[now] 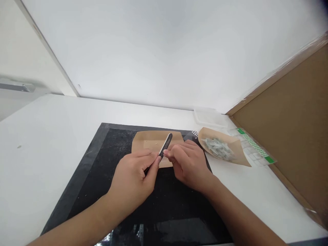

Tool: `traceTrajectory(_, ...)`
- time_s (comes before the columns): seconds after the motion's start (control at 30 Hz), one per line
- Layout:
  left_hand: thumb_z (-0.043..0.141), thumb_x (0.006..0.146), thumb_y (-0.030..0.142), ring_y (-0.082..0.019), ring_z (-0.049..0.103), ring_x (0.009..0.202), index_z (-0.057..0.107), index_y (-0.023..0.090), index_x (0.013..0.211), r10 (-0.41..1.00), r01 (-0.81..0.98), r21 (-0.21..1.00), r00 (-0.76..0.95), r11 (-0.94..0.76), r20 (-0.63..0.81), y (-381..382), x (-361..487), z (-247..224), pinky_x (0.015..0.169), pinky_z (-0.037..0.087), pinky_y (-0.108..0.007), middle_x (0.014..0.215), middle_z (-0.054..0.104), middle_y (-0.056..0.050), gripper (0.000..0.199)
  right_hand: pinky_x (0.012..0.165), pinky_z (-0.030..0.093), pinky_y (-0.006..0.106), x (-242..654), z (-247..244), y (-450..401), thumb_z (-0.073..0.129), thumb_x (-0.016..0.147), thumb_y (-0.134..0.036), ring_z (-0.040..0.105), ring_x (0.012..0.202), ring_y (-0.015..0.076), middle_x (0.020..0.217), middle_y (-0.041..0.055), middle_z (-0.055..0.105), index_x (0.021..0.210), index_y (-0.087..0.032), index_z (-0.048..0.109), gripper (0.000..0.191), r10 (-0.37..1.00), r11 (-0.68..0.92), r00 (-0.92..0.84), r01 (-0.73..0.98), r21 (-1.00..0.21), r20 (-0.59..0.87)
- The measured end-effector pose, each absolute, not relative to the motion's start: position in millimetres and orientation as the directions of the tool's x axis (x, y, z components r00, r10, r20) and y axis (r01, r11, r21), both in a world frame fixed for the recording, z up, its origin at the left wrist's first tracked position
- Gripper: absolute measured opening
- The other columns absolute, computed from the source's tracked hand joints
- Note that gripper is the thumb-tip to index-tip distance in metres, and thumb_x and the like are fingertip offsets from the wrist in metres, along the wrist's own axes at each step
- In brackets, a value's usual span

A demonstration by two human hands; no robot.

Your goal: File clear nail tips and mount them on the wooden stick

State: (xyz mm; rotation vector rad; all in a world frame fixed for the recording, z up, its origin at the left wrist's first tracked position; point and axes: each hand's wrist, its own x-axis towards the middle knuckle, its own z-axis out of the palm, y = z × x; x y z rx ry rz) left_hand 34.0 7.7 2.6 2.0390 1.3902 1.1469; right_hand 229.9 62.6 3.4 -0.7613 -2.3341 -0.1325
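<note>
Apparently the work is sitting partway: a dark strip [166, 144] is hovering above a brown paper sheet [146, 139] bearing pale specks [156, 143], while clear slivers [217, 147] are lying heaped on a second paper [238, 150], whether finished or waiting I cannot tell. The left hand [135, 169] is pinching the strip between thumb and fingers; the right hand [190, 164] is resting its grip against it, anything between its fingertips being hidden.

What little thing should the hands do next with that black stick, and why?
Maybe the right hand could gently pinch the black stick near its middle. The left hand grips its lower part, the right hand is close up at its side, and its upper end sticks out free. I'd do it over the brown paper, where tiny bits lie.
</note>
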Motion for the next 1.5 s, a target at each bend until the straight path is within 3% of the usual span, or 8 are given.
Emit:
traceTrajectory(0.3, 0.056, 0.103, 0.021, -0.010, 0.052, 0.058, 0.066, 0.018, 0.073, 0.884, 0.559, 0.702, 0.137, -0.441, 0.447, 4, 35, 2, 0.058, 0.037, -0.025, 0.067, 0.059, 0.002, 0.032, 0.065, 0.032, 0.031, 229, 4, 61, 0.058, 0.099, -0.008, 0.064, 0.063, 0.0117, 0.074, -0.0036, 0.071, 0.085, -0.021, 0.051, 0.021, 0.540, 0.806, -0.554, 0.558, -0.198, 0.634)
traceTrajectory(0.7, 0.056, 0.103, 0.024, -0.010, 0.048, 0.055, 0.056, 0.017, 0.063, 0.895, 0.576, 0.702, 0.130, -0.419, 0.428, 7, 32, 6, 0.056, 0.035, -0.026, 0.061, 0.050, 0.003, 0.041, 0.064, 0.031, 0.032, 226, 5, 59, 0.057, 0.102, -0.012, 0.061, 0.060, 0.0122, 0.069, -0.0034, 0.069, 0.082, -0.022, 0.050, 0.023, 0.526, 0.790, -0.525, 0.594, -0.155, 0.670)
traceTrajectory(0.83, 0.055, 0.104, 0.025, -0.011, 0.052, 0.057, 0.061, 0.018, 0.067, 0.901, 0.555, 0.721, 0.142, -0.415, 0.410, 6, 32, 7, 0.058, 0.037, -0.026, 0.063, 0.054, 0.002, 0.038, 0.062, 0.029, 0.033, 228, 5, 61, 0.057, 0.102, -0.014, 0.055, 0.056, 0.0118, 0.064, -0.0041, 0.064, 0.078, -0.022, 0.048, 0.027, 0.528, 0.787, -0.551, 0.603, -0.129, 0.646)
traceTrajectory(1.0, 0.055, 0.104, 0.027, -0.011, 0.052, 0.056, 0.066, 0.018, 0.069, 0.905, 0.559, 0.724, 0.130, -0.404, 0.404, 8, 32, 6, 0.056, 0.037, -0.027, 0.062, 0.055, 0.002, 0.038, 0.063, 0.029, 0.033, 228, 3, 60, 0.056, 0.102, -0.012, 0.059, 0.061, 0.0119, 0.069, -0.0034, 0.069, 0.081, -0.021, 0.051, 0.023, 0.529, 0.804, -0.575, 0.575, -0.152, 0.624)
traceTrajectory(1.13, 0.056, 0.104, 0.027, -0.012, 0.055, 0.059, 0.071, 0.019, 0.074, 0.907, 0.543, 0.739, 0.116, -0.399, 0.405, 9, 32, 6, 0.058, 0.040, -0.026, 0.065, 0.059, 0.002, 0.035, 0.064, 0.033, 0.032, 227, 4, 59, 0.057, 0.102, -0.012, 0.063, 0.065, 0.0113, 0.074, -0.0032, 0.072, 0.084, -0.021, 0.054, 0.021, 0.568, 0.802, -0.551, 0.538, -0.259, 0.611)
traceTrajectory(1.23, 0.058, 0.103, 0.025, -0.012, 0.057, 0.061, 0.074, 0.020, 0.080, 0.903, 0.532, 0.747, 0.088, -0.399, 0.421, 8, 33, 7, 0.060, 0.042, -0.026, 0.069, 0.062, 0.002, 0.028, 0.070, 0.044, 0.030, 229, 3, 59, 0.058, 0.103, -0.013, 0.066, 0.070, 0.0123, 0.077, -0.0036, 0.071, 0.094, -0.023, 0.059, 0.013, 0.617, 0.785, -0.500, 0.445, -0.431, 0.608)
traceTrajectory(1.4, 0.057, 0.104, 0.023, -0.013, 0.059, 0.064, 0.076, 0.022, 0.088, 0.888, 0.528, 0.735, 0.089, -0.425, 0.450, 8, 34, 6, 0.061, 0.043, -0.026, 0.072, 0.065, 0.001, 0.025, 0.062, 0.054, 0.027, 234, -7, 59, 0.059, 0.106, -0.026, 0.065, 0.063, 0.0125, 0.077, -0.0031, 0.065, 0.103, -0.024, 0.058, 0.004, 0.786, 0.601, -0.373, 0.275, -0.750, 0.493)
traceTrajectory(1.5, 0.058, 0.103, 0.019, -0.013, 0.063, 0.068, 0.078, 0.023, 0.094, 0.873, 0.505, 0.731, 0.102, -0.459, 0.478, 8, 36, 5, 0.066, 0.046, -0.025, 0.078, 0.069, 0.001, 0.022, 0.060, 0.056, 0.027, 234, -15, 59, 0.059, 0.107, -0.031, 0.066, 0.063, 0.0128, 0.078, -0.0020, 0.066, 0.107, -0.023, 0.058, 0.007, 0.823, 0.521, -0.373, 0.197, -0.830, 0.428)
